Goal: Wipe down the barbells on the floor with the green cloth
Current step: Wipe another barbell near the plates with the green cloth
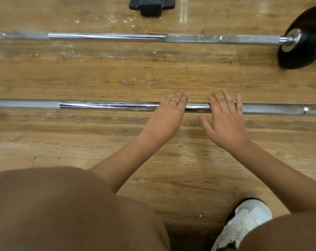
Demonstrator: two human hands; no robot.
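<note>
Two steel barbells lie side by side across the wooden floor. The near barbell [108,105] runs under both my hands. My left hand [169,115], with a gold ring on it, lies over the bar with its fingers curled down the far side. Only a sliver of the green cloth [186,101] shows at its fingertips; the rest is hidden under the hand. My right hand [226,118] rests on the bar just to the right, fingers straight and spread, holding nothing. The far barbell [106,36] lies untouched.
A black weight plate [302,46] sits on the far barbell's right end. A black block-shaped object [151,6] lies on the floor at the top edge. My knees in brown trousers [63,211] and a white shoe [244,223] fill the bottom of the view.
</note>
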